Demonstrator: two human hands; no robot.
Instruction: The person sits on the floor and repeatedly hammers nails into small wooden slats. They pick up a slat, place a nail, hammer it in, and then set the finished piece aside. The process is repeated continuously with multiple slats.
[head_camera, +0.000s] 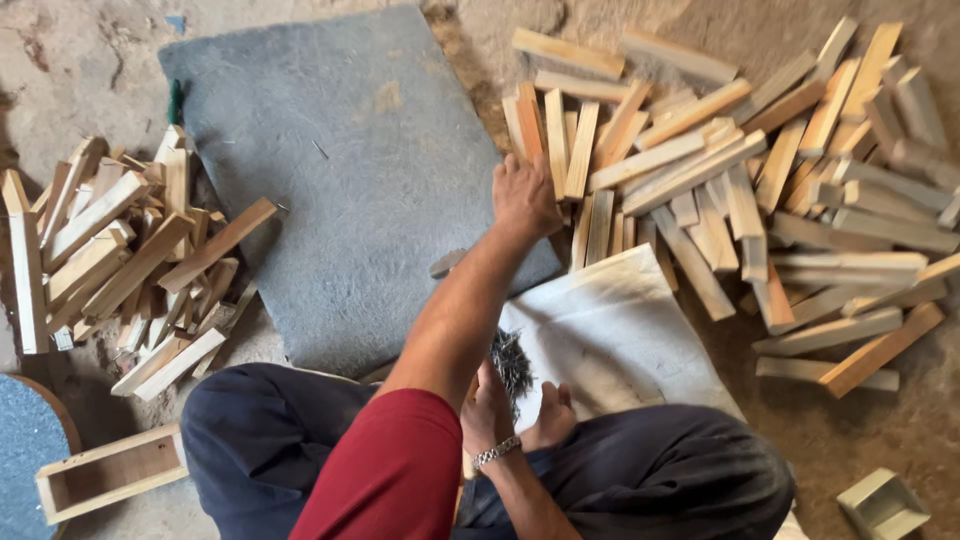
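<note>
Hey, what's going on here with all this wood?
A person sits cross-legged on the floor. Their left hand reaches out to the big pile of wood slats on the right, touching one. Their right hand rests by a heap of small nails on a white sheet. A grey mat lies in front, with a smaller pile on its left.

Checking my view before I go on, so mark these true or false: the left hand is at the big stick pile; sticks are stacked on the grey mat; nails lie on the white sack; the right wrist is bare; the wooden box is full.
1. The left hand reaches the big stick pile. True.
2. Sticks are stacked on the grey mat. False: they lie in piles either side of it.
3. The nails lie on the white sack. True.
4. The wrist of the right hand is bare. False: it wears a metal bracelet.
5. The wooden box is full. False: it looks empty.
</note>
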